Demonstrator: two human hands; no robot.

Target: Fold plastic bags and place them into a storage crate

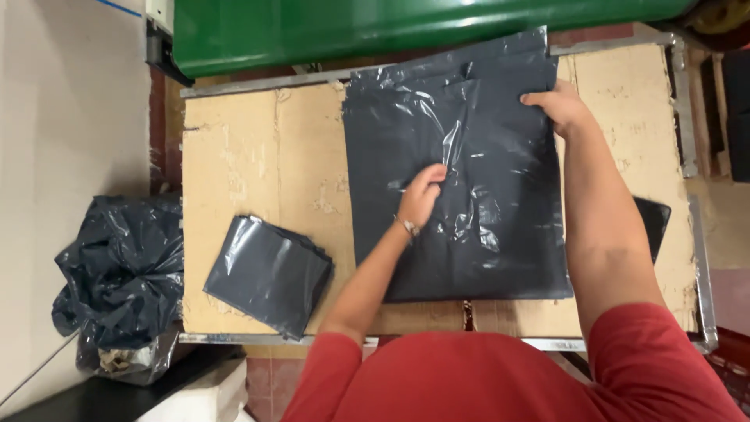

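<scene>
A green bin (406, 27) stands past the far edge of your cardboard-topped table (258, 156). On the table lies a big black plastic bag (500, 234), flat, right of the table's middle. Left of the table, on the floor, sits a stuffed black sack (117, 273). A folded stack of bags (267, 273) rests near the table's front left corner. Your right hand (558, 108) grips the big bag's far right edge, arm stretched forward. Your left hand (422, 194) pinches the film at the bag's centre, fingers closed.
</scene>
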